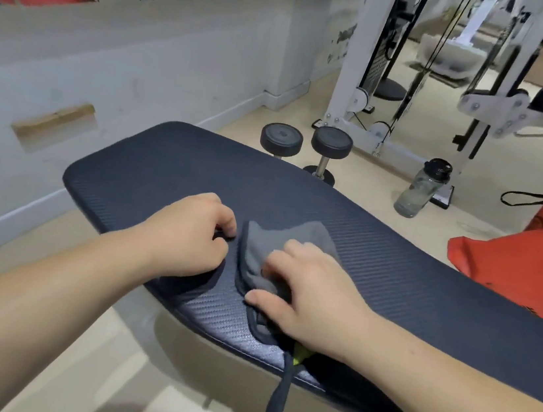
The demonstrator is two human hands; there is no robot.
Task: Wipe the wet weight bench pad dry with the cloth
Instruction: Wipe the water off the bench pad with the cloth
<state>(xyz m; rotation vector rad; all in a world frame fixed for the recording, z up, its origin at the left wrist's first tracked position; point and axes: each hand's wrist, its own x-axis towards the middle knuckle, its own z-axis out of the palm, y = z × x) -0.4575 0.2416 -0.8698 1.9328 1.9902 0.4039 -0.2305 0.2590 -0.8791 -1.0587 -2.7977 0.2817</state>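
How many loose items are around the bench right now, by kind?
Cloth: 1, on the pad under the right hand
Dumbbells: 2, on the floor
Bottle: 1
Red bag: 1
Total: 5

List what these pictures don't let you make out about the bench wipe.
- Wetness of the bench pad: head view, no droplets or sheen clear enough to judge.
- The pad's right end: cut off by the frame edge.
- The cloth under the right hand: covered by the palm; its grip cannot be told.
- The left hand fingertips: curled under, so contact with the cloth is unclear.
- The bench frame: hidden below the pad.
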